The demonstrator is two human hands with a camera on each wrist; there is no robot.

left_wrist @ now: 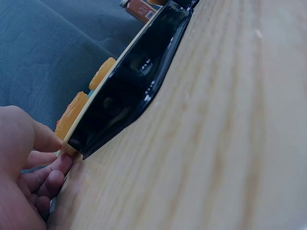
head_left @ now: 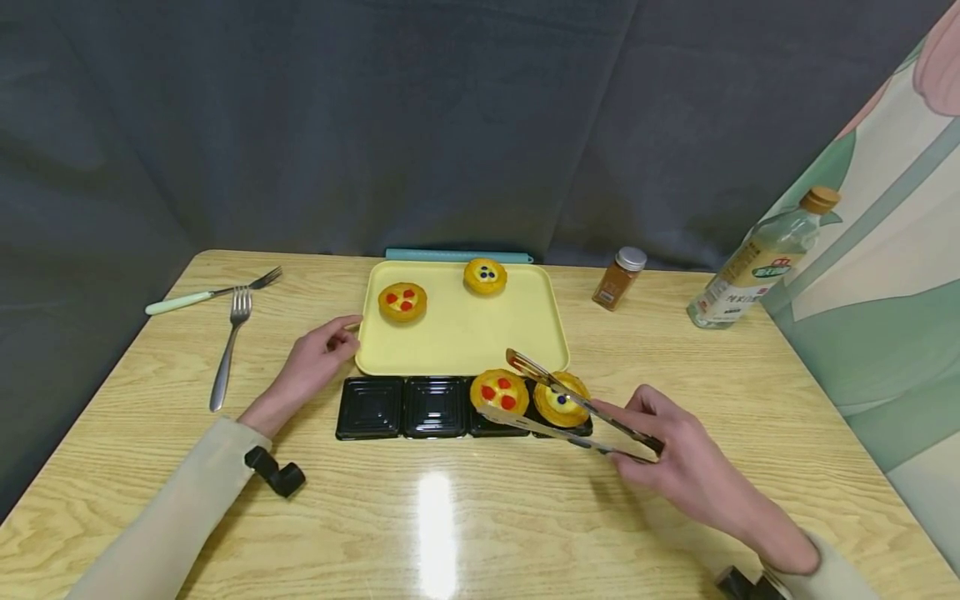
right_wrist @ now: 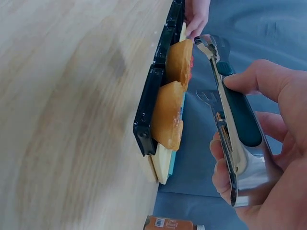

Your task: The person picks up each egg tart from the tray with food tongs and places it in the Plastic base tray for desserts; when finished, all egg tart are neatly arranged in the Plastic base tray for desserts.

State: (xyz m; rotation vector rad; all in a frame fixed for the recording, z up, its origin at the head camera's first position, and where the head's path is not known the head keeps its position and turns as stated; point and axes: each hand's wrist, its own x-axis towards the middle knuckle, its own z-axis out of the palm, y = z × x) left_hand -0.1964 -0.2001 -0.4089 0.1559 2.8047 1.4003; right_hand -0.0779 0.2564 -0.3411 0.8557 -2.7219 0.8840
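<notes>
My right hand [head_left: 690, 467] grips metal tongs [right_wrist: 240, 115] with dark green grip pads. The tongs' arms stand apart over the right end of a black tray [head_left: 369, 408] with square compartments, holding nothing between their tips. A tart with red dots [head_left: 500, 392] sits in its third compartment from the left. Beside it, in the rightmost one, sits a tart with blue dots [head_left: 561, 408], partly hidden by the tongs. My left hand [head_left: 318, 358] pinches the left edge of a yellow tray [head_left: 465, 342]. That tray bears another red-dotted tart [head_left: 402, 302] and another blue-dotted tart [head_left: 485, 276].
A fork [head_left: 228, 350] and a green-handled fork [head_left: 187, 302] lie at the left. Behind the yellow tray lies a teal strip-shaped object [head_left: 457, 255]. A spice jar [head_left: 619, 279] and a tall glass bottle [head_left: 761, 262] stand at the right, with a dark curtain behind.
</notes>
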